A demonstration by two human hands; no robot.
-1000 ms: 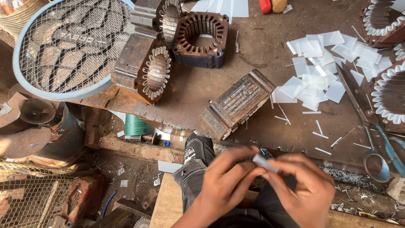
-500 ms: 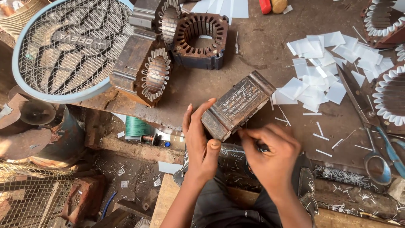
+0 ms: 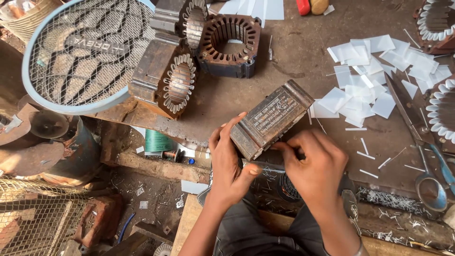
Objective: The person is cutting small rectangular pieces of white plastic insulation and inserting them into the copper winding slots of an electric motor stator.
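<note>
- Stator block (image 3: 271,118), rusty laminated metal with a worn label plate, lies tilted at the near edge of the workbench (image 3: 294,57); I judge it heavy, rigid and rough-edged, best gripped across its flat sides.
- My left hand (image 3: 230,163) cups its near corner, fingers up the side, thumb underneath.
- My right hand (image 3: 315,163) is curled closed by the lower end; what it pinches I cannot tell.
- Scissors (image 3: 417,137) and white paper slips (image 3: 365,90) lie to the right.

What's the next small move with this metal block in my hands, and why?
Probably pull the metal block fully onto the bench. The left hand grips its near end, which overhangs the bench edge, and the right hand is only at its lower corner.
</note>
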